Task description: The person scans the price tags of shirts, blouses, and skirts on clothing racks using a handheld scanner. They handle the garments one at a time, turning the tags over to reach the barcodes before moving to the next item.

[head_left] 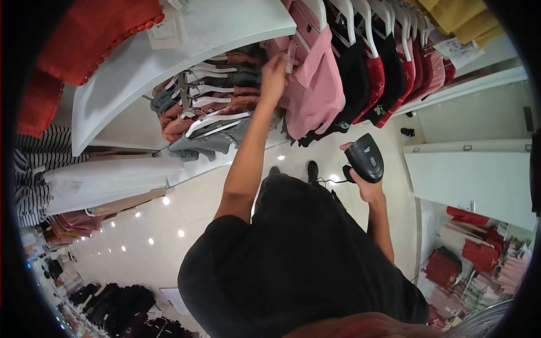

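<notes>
My left hand reaches up to a pink shirt on a white hanger and pinches its price tag near the collar. In my right hand is a black barcode scanner, gripped by its handle and held out in front of me, apart from the clothes. A thin cable runs from the scanner's side toward my body. Beside the pink shirt hang black tops and red tops. Fingers of the right hand are partly hidden behind the scanner.
A white curved shelf juts out at upper left, with red clothing on it. Grey and rust garments hang below. White trousers hang at left, and a white cabinet stands at right. Shiny floor tiles lie below.
</notes>
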The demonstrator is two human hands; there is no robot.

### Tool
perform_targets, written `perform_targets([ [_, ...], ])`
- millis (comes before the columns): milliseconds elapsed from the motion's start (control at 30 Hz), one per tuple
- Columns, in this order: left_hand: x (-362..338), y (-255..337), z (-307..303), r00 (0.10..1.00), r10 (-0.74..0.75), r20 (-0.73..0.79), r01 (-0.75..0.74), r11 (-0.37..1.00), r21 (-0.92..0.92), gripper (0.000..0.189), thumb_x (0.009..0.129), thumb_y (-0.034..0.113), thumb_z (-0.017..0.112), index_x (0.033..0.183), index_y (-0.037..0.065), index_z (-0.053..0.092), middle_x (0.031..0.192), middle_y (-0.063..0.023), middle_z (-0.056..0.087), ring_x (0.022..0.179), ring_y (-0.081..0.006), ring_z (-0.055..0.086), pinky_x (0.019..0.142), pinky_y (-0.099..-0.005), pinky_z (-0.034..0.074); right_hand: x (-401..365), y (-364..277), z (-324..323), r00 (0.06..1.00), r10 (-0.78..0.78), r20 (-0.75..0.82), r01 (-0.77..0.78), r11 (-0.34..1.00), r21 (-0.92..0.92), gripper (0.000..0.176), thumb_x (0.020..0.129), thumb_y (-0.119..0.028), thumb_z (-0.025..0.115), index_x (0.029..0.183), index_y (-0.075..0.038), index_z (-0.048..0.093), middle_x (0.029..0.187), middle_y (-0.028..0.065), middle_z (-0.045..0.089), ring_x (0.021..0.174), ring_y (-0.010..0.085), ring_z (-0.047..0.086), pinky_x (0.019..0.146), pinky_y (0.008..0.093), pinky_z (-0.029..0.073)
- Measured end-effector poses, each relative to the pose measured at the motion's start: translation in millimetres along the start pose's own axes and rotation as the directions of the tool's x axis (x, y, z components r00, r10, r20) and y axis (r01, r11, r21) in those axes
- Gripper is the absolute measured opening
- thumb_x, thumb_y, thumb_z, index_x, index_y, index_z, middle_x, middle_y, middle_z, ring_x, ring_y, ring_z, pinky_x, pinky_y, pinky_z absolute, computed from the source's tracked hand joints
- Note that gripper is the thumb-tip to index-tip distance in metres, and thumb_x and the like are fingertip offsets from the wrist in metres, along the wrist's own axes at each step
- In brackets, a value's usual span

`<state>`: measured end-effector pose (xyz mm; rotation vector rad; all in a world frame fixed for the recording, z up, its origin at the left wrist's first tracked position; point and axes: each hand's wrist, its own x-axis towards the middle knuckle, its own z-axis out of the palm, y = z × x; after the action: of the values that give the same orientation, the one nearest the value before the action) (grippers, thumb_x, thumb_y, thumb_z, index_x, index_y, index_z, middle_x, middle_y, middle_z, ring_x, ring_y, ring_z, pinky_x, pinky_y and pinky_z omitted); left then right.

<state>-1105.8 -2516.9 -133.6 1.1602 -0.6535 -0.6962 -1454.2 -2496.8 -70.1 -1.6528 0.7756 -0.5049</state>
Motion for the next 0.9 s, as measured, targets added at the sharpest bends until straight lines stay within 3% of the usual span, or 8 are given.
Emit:
perform_targets([
  [67,-5,2,-6,0.979,-0.145,0.146,0.198,0.855,-0.48,0.035,0.1,0.033,0.043,0.107,0.004,0.062,0.086,-0.0076,0.068,0.06,-0.0103,0.055,0.049,-0.0239,0.038,-2,-3,7,0.997,-0.079,0.003,0.079,0.994,0.079,0.039,0.082,-0.005,0.07,0.118,0.0,0.059,0.105,0.0067,0.067,0.094,0.0149,0.061,0.087,0.031,0.047],
  [100,-8,9,-5,0.979,-0.14,0.148,0.195,0.858,-0.476,0.035,0.1,0.033,0.043,0.107,0.004,0.062,0.086,-0.0076,0.068,0.06,-0.0103,0.055,0.049,-0.0239,0.038,-1,-3,13,0.993,-0.111,-0.038,0.115,0.985,0.128,0.036,0.082,-0.005,0.07,0.116,0.0,0.061,0.105,0.0055,0.066,0.093,0.0138,0.06,0.086,0.0302,0.046],
  [167,-15,21,-2,0.903,-0.351,0.249,0.423,0.621,-0.66,0.037,0.1,0.036,0.041,0.109,0.006,0.06,0.086,-0.0075,0.067,0.059,-0.0123,0.054,0.05,-0.0247,0.038,2,4,20,0.995,-0.1,-0.032,0.103,0.985,0.141,0.034,0.082,-0.005,0.069,0.115,0.0,0.062,0.105,0.0053,0.067,0.094,0.0134,0.06,0.086,0.0299,0.046],
  [367,-21,17,-12,0.884,-0.281,0.374,0.468,0.56,-0.684,0.034,0.099,0.034,0.042,0.108,0.007,0.061,0.089,-0.0084,0.068,0.064,-0.0155,0.055,0.057,-0.0286,0.042,37,-13,60,0.979,-0.203,-0.011,0.2,0.95,0.238,0.028,0.087,-0.006,0.067,0.113,0.0,0.063,0.104,0.005,0.067,0.092,0.0112,0.06,0.084,0.028,0.046],
  [467,-27,26,-10,0.894,-0.309,0.326,0.449,0.604,-0.658,0.033,0.1,0.033,0.042,0.109,0.006,0.06,0.089,-0.0097,0.068,0.064,-0.0161,0.055,0.059,-0.0291,0.044,63,-37,91,0.972,-0.228,0.051,0.187,0.89,0.416,0.024,0.09,-0.006,0.065,0.113,0.0,0.063,0.101,0.0053,0.068,0.092,0.011,0.062,0.082,0.0271,0.048],
  [600,-32,28,-8,0.909,-0.317,0.269,0.415,0.642,-0.645,0.034,0.1,0.033,0.042,0.111,0.007,0.06,0.089,-0.01,0.068,0.065,-0.0166,0.055,0.062,-0.0303,0.047,92,-43,110,0.969,-0.238,0.064,0.203,0.917,0.342,0.021,0.092,-0.008,0.062,0.111,0.002,0.062,0.096,0.0075,0.069,0.085,0.0122,0.064,0.077,0.0273,0.051],
  [700,-30,17,-20,0.899,-0.192,0.393,0.424,0.61,-0.67,0.036,0.1,0.035,0.044,0.114,0.006,0.06,0.096,-0.0103,0.068,0.083,-0.0228,0.062,0.077,-0.0385,0.052,89,-28,105,0.986,-0.145,0.083,0.107,0.929,0.354,0.02,0.092,-0.011,0.063,0.108,0.002,0.063,0.093,0.0072,0.07,0.081,0.0121,0.064,0.075,0.0277,0.051],
  [900,-73,-8,-27,0.862,-0.331,0.384,0.504,0.64,-0.581,0.04,0.101,0.039,0.044,0.118,0.006,0.058,0.094,-0.0048,0.065,0.073,-0.0128,0.057,0.063,-0.0275,0.044,50,-10,71,0.98,-0.101,0.172,0.064,0.976,0.21,0.025,0.089,-0.01,0.067,0.112,0.0,0.064,0.093,0.0053,0.07,0.084,0.0105,0.063,0.078,0.0282,0.05],
])
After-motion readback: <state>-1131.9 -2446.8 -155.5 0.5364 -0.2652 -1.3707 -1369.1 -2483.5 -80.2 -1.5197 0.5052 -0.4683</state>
